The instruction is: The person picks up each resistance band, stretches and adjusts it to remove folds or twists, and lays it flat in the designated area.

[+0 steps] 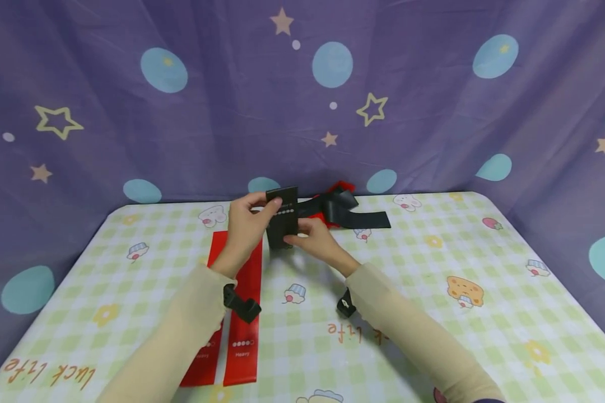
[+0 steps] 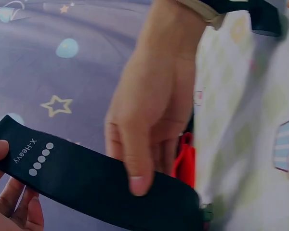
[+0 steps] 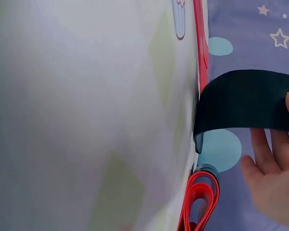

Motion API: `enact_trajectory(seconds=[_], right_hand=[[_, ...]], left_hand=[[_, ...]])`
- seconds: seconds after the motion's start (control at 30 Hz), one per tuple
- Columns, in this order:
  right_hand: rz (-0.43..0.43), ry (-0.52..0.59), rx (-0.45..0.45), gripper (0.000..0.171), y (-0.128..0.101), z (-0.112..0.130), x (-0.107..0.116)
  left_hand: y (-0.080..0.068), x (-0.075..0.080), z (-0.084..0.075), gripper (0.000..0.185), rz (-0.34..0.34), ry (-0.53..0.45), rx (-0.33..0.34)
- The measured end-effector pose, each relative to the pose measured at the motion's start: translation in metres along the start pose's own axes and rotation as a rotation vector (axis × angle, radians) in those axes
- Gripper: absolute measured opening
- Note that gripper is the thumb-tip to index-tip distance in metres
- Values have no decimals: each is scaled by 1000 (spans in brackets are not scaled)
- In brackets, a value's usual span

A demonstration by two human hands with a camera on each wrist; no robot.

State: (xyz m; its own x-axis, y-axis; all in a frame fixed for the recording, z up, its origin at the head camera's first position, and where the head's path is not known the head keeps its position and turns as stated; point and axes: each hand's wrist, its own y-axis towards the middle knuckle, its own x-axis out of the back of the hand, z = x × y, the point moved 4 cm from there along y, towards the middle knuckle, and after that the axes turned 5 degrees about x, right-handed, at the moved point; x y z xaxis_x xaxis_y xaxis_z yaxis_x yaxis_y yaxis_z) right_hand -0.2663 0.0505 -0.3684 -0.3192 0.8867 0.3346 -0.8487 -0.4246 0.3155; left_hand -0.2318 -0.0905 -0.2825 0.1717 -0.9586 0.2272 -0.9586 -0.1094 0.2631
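Observation:
A black resistance band (image 1: 282,224), marked "X-Heavy" with a row of pale dots, stands upright at the back of the table. My left hand (image 1: 249,221) pinches its upper end near the label, thumb in front. Lower down, my right hand (image 1: 317,238) pinches the band, its thumb (image 2: 138,185) flat across the front face. From the right wrist view the band (image 3: 245,98) curves down to the tabletop. Two flat red strips (image 1: 244,313) marked "Heavy" lie beneath my left forearm.
Behind my right hand lies a loose heap of bands, one black (image 1: 368,219) and red (image 3: 202,190) loops. A checked, cartoon-printed cloth (image 1: 433,313) covers the table. Right behind its far edge hangs a purple curtain (image 1: 252,112) with stars and balloons.

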Motion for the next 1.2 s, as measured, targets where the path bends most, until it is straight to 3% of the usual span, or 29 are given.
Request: enact_trajectory(seconds=[0.3,0.5,0.83,1.2], right_hand=[[134,-35,-55,29,-4,-3,-3],[179,-73,-81,28,-7,-3,-1],[262,-96,-177,22,-16,0,-7],[359,-39,-123,19,-28,2,-14]], left_hand=[[8,6,-15,19,-22,-89,6],[15,0,-32,20,-11,-140,-6],[26,6,-56,21,-46,-221,-53],[31,7,-81,20,-29,-272,-118]])
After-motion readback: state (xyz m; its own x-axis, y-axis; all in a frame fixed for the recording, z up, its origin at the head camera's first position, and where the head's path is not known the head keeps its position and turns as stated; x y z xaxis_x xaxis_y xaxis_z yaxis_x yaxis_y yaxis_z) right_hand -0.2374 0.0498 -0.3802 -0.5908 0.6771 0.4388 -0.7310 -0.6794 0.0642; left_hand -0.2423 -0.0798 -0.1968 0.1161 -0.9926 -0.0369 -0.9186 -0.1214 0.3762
